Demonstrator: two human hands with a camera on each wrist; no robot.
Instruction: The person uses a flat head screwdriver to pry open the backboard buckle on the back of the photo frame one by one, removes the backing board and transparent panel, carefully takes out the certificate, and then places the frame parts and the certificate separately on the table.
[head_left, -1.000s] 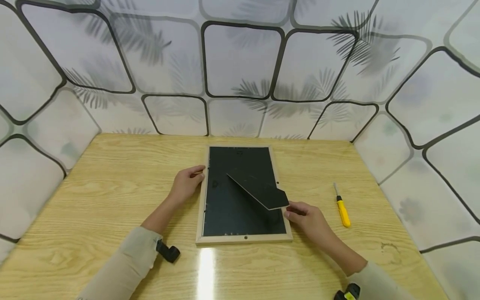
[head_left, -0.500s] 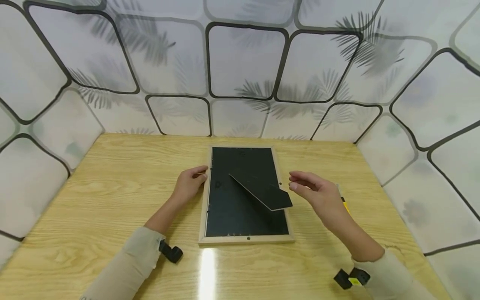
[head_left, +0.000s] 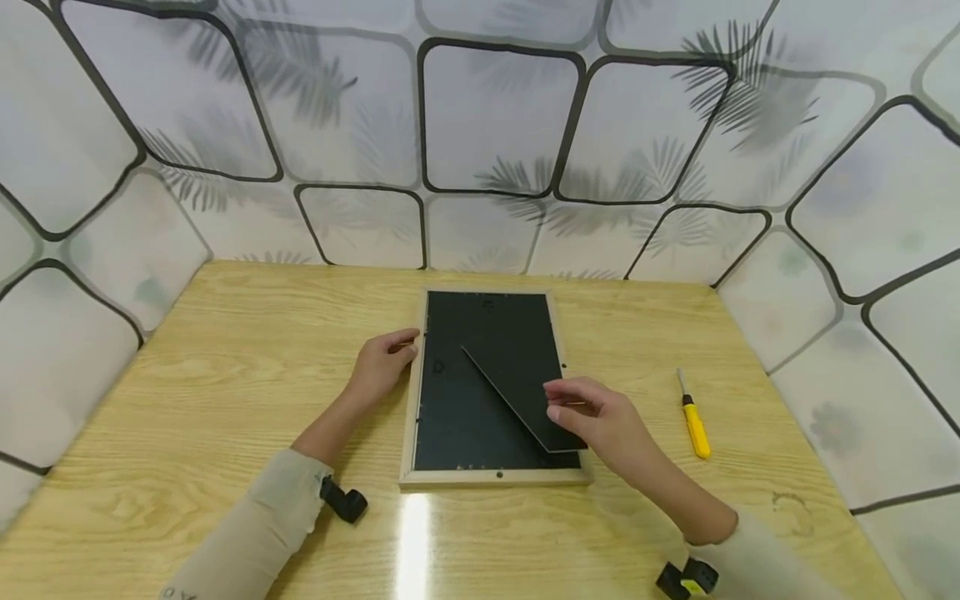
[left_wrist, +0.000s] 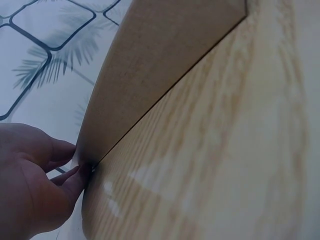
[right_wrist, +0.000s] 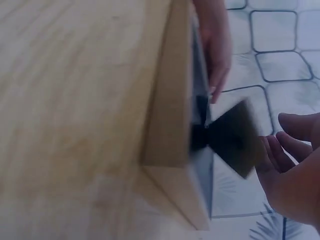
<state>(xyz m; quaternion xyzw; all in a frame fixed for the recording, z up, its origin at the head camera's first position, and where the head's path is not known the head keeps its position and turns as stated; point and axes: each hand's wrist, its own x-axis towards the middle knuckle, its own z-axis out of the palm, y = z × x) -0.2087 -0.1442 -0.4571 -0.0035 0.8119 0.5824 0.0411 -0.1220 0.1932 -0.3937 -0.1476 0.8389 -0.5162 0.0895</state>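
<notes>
A picture frame [head_left: 465, 477] with a pale wooden rim lies back up on the table, its black backing [head_left: 457, 417] showing. From the backing rises a black easel stand [head_left: 517, 396], tilted up at a low angle. My left hand [head_left: 377, 371] touches the frame's left edge with thumb and fingers; the left wrist view shows the fingertips against the wooden side. Over the stand's free end, my right hand [head_left: 603, 417] has its fingers bent loosely and thumb apart. The fingers are at the stand in the right wrist view [right_wrist: 295, 165], but blur hides the exact contact.
A screwdriver [head_left: 693, 425] with a yellow handle lies to the right of the frame on the wood-grain table [head_left: 300, 300]. Patterned sheeting [head_left: 491, 117] stands behind the table and along both sides.
My right hand left the frame's right edge, rose beside it, then came left and down over the stand. The stand's free end is lower than before. My left hand stays at the edge.
</notes>
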